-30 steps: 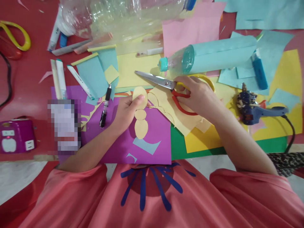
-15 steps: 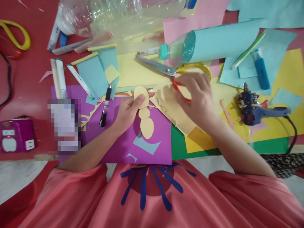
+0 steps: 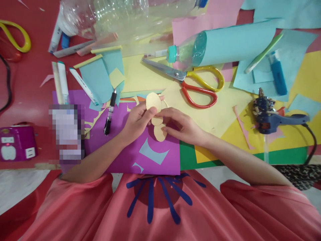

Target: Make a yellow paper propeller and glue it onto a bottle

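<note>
My left hand (image 3: 139, 122) pinches a cream paper cutout (image 3: 153, 101) made of rounded shapes in a row, its thumb on the largest, upper one. From the right, my right hand (image 3: 184, 125) has its thumb and fingers on the lower shapes of the same cutout. Both hands are over a purple sheet (image 3: 117, 157). Scissors (image 3: 180, 75) with one yellow and one red handle lie beyond my right hand on pale yellow paper (image 3: 215, 115). Blue paper scraps (image 3: 155, 152) rest on the purple sheet below the cutout.
A bottle wrapped in light blue paper (image 3: 238, 43) lies at the upper right, near a blue glue gun (image 3: 281, 118). Large clear bottles (image 3: 107, 16) lie at the top. Markers (image 3: 84, 86), a black pen (image 3: 110, 112), a phone (image 3: 67, 134) and a purple box (image 3: 17, 144) are at left.
My right hand has left the scissors, which now lie on the paper, and has come left onto the cutout. The cutout has tilted and shifted slightly right in my left hand.
</note>
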{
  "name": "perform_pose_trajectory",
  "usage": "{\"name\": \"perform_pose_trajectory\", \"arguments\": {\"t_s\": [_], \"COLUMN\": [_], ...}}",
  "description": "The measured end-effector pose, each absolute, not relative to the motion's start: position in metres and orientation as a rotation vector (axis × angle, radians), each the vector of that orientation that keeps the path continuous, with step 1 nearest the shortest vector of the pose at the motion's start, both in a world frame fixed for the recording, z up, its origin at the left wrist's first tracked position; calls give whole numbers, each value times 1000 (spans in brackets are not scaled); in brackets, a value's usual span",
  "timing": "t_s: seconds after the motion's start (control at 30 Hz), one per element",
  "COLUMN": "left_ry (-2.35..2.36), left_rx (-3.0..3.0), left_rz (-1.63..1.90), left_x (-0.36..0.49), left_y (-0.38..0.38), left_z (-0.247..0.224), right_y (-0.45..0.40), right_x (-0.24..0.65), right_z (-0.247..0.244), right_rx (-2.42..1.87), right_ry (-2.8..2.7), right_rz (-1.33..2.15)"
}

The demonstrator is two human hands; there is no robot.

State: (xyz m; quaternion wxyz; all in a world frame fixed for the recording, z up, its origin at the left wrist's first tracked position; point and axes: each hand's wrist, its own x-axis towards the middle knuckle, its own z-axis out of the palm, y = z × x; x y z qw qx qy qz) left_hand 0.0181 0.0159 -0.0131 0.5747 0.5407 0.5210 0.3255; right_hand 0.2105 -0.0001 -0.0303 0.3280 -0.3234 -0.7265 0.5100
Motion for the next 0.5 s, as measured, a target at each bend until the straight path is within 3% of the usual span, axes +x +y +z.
{"name": "perform_pose_trajectory", "arguments": {"t_s": [0.23, 0.5], "left_ry": [1123, 1035], "left_rx": [1195, 1639], "left_rz": [901, 892], "left_x": [20, 16], "left_y": [11, 7], "left_z": [-22, -34], "right_y": [-3, -1], "right_x": [219, 218], "right_z": [-34, -37], "right_rx": [-997, -1011], "right_ry": [-1751, -1725], "right_rz": [1352, 1374]}}
